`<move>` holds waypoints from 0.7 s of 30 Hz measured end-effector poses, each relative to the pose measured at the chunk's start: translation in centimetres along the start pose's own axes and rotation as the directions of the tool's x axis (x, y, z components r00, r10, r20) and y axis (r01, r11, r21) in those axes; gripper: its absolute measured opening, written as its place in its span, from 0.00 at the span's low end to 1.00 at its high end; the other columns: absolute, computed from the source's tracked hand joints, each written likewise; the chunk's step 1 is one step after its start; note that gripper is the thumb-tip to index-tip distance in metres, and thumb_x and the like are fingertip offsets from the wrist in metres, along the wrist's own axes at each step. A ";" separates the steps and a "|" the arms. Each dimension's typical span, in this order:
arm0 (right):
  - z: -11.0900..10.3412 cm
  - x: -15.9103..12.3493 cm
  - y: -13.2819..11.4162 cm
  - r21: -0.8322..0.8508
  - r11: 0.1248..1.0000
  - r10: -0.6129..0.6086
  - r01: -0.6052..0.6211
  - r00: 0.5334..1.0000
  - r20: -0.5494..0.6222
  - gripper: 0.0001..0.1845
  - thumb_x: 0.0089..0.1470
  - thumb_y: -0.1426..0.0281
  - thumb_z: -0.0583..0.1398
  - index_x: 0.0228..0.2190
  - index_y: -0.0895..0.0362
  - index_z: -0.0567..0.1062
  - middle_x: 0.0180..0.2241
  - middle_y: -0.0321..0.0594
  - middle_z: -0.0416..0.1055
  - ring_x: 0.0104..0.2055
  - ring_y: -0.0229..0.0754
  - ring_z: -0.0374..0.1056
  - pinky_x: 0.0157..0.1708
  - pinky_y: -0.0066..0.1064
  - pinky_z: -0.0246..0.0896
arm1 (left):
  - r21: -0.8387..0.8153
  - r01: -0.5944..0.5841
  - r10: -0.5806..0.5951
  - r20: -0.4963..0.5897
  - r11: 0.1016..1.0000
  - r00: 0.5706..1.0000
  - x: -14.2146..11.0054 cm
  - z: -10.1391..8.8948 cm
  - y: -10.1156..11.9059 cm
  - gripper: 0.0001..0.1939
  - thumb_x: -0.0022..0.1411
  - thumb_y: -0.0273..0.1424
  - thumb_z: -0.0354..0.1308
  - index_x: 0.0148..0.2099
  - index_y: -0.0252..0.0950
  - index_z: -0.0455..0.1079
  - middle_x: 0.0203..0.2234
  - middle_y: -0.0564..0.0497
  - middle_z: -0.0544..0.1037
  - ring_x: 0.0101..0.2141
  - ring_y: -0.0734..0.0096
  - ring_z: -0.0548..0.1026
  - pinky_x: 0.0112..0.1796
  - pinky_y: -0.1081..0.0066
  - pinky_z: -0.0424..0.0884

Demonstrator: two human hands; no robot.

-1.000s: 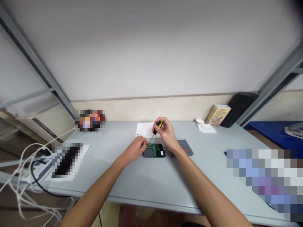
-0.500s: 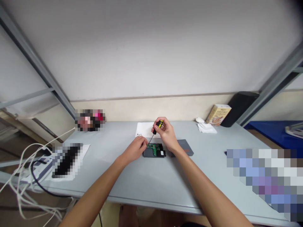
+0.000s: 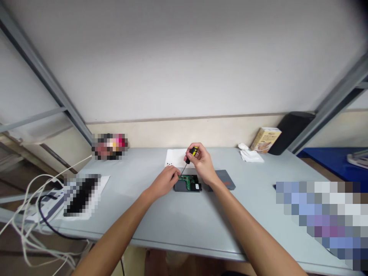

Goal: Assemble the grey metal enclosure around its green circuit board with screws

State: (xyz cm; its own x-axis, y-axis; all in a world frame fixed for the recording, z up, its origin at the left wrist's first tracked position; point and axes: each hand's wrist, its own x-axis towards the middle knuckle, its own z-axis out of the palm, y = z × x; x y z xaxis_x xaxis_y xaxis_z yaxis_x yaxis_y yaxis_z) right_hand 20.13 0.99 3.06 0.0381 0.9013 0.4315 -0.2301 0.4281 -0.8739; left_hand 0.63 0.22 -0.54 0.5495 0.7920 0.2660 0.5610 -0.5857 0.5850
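Observation:
My right hand is closed around the black and yellow handle of a screwdriver. The thin shaft slants down to the left, its tip at the upper left of a green circuit board. That board sits in a dark grey device housing lying on the table. At the left edge of the housing my left hand has thumb and fingers pinched together near the screwdriver tip; whether it grips the housing or a small part is hidden. A grey cover lies to the right, partly behind my right wrist.
Behind the device lies a white sheet of paper with several small dark bits on it. A yellow box, crumpled tissue and a black cylinder stand at the back right. White cables and a power strip are at the left.

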 end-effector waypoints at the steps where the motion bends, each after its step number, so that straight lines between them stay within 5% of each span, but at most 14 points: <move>1: 0.0 0.0 0.0 -0.002 1.000 -0.001 0.001 1.000 0.002 0.14 0.56 0.62 0.67 0.39 0.51 0.69 0.33 0.32 0.68 0.32 0.38 0.71 0.34 0.33 0.64 | 0.000 0.001 -0.001 0.001 1.000 1.000 0.0 0.0 0.0 0.11 0.71 0.27 0.47 0.39 0.38 0.70 0.36 0.48 0.76 0.42 0.61 0.72 0.46 0.63 0.68; 21: 0.1 -0.1 -0.3 -0.015 1.000 0.001 -0.001 1.000 0.009 0.14 0.57 0.61 0.67 0.39 0.51 0.68 0.32 0.33 0.68 0.31 0.38 0.69 0.35 0.33 0.64 | -0.021 0.018 -0.018 0.009 1.000 1.000 0.0 0.0 0.0 0.10 0.71 0.28 0.46 0.39 0.38 0.68 0.35 0.48 0.74 0.41 0.61 0.72 0.45 0.63 0.68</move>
State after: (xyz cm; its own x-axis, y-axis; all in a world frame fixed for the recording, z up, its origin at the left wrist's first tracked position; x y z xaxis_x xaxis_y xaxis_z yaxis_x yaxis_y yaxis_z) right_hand 20.09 0.79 3.26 0.0294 0.9011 0.4325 -0.2152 0.4283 -0.8776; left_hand 0.58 0.19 -0.53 0.5447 0.8008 0.2491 0.5578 -0.5678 0.6054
